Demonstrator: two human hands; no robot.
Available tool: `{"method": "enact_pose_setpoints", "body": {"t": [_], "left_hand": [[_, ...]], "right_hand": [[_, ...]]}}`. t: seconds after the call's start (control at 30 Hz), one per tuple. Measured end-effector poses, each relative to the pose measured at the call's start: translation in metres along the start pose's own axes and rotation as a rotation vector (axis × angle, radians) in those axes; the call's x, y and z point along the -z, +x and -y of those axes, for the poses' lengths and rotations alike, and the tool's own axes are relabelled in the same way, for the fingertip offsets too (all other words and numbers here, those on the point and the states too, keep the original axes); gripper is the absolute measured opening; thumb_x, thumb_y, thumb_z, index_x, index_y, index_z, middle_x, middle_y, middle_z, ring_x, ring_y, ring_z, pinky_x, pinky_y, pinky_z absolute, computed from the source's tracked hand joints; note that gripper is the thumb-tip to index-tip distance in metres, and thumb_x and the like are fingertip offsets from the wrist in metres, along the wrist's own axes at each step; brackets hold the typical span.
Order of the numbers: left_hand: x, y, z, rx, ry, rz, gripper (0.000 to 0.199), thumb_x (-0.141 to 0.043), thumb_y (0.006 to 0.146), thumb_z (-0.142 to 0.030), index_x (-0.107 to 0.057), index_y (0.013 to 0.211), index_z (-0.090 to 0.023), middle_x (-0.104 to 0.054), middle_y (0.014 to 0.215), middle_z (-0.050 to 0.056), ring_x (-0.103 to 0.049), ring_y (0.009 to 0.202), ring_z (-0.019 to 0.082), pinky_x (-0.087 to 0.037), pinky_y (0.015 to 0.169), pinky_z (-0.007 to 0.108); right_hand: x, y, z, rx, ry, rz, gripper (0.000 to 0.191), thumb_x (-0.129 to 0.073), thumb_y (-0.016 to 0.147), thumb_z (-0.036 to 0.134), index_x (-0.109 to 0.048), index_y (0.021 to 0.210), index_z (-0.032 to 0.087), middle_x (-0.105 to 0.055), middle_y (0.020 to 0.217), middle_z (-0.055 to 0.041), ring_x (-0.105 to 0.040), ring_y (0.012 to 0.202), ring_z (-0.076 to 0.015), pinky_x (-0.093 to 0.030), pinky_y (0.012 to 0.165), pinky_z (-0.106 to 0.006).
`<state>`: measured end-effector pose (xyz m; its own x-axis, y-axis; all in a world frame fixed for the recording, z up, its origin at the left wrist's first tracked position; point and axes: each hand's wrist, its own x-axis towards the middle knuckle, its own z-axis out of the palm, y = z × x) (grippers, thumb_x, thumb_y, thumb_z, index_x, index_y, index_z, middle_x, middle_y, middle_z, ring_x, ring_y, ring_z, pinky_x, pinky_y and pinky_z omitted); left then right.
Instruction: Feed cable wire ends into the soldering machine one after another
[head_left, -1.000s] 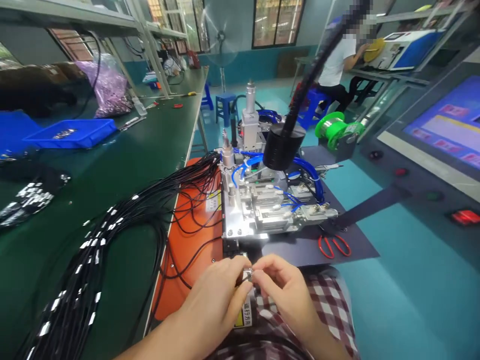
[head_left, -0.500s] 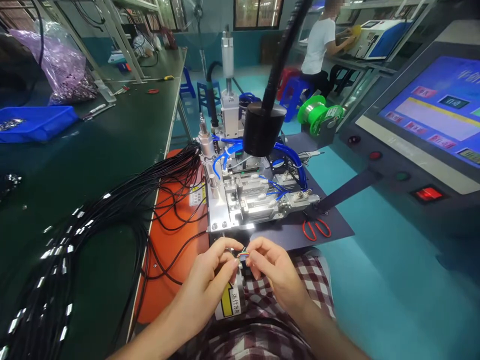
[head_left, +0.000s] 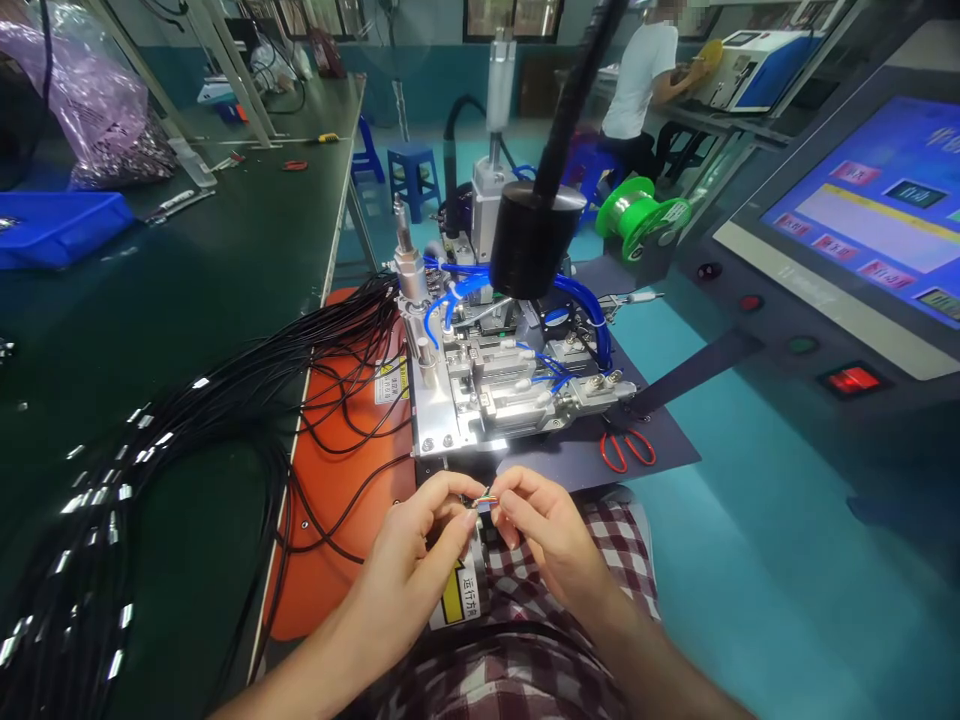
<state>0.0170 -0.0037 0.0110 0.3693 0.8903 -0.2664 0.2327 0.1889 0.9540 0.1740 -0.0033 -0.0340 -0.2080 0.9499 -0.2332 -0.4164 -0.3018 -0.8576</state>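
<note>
Thin multicoloured wires (head_left: 486, 499) stretch between my fingertips above my lap, just in front of a metal machine (head_left: 517, 390). My left hand (head_left: 424, 540) pinches their left end between thumb and fingers. On the right side, my right hand (head_left: 549, 525) is closed on the other end. Below my left fingers is a cylinder with a yellow arrow label (head_left: 454, 597). Black cables (head_left: 255, 400) lie in a long bundle to the left, some crossing an orange surface (head_left: 330, 400).
Red-handled scissors (head_left: 628, 452) lie right of the machine. A black lamp head (head_left: 534, 240) hangs over it. A control panel (head_left: 840, 300) stands at the right, a green spool (head_left: 637, 215) behind. A blue tray (head_left: 67, 230) sits on the left table. A person (head_left: 637, 85) sits at the back.
The view has shifted slightly, and the tall rear cylinder of the machine appears farther right. Both my hands keep hold of the wires, with only a small change in finger position.
</note>
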Motion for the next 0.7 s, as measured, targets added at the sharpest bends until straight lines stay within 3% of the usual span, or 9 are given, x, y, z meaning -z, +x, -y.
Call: {"method": "enact_pose_setpoints", "body": {"t": [0.33,0.47,0.7], "left_hand": [[-0.001,0.002,0.005,-0.006,-0.041,-0.005,0.023,-0.049,0.089,-0.029,-0.058,0.107,-0.02,-0.06,0.078,-0.001,-0.051,0.069,0.012,-0.039,0.061,0.022],[-0.003,0.003,0.003,0.042,-0.095,-0.036,0.017,-0.053,0.085,-0.027,-0.062,0.095,-0.017,-0.052,0.065,-0.003,-0.044,0.057,0.009,-0.035,0.052,0.019],[-0.003,0.003,0.004,0.063,0.027,-0.057,0.013,-0.057,0.081,-0.028,-0.062,0.083,-0.015,-0.051,0.063,-0.003,-0.041,0.055,0.008,-0.033,0.05,0.019]], "right_hand": [[0.002,-0.002,-0.001,0.041,-0.077,-0.005,0.018,-0.064,0.08,0.032,-0.058,0.071,0.017,-0.052,0.062,0.0039,-0.042,0.052,-0.0081,-0.034,0.05,-0.02],[0.006,0.001,0.003,0.05,-0.085,0.002,0.019,-0.063,0.081,0.034,-0.06,0.074,0.017,-0.054,0.064,0.0027,-0.043,0.052,-0.0085,-0.034,0.05,-0.021],[0.016,0.015,0.016,-0.081,-0.186,0.216,0.02,-0.065,0.078,0.033,-0.063,0.072,0.014,-0.054,0.061,0.0027,-0.041,0.048,-0.007,-0.031,0.048,-0.021]]}}
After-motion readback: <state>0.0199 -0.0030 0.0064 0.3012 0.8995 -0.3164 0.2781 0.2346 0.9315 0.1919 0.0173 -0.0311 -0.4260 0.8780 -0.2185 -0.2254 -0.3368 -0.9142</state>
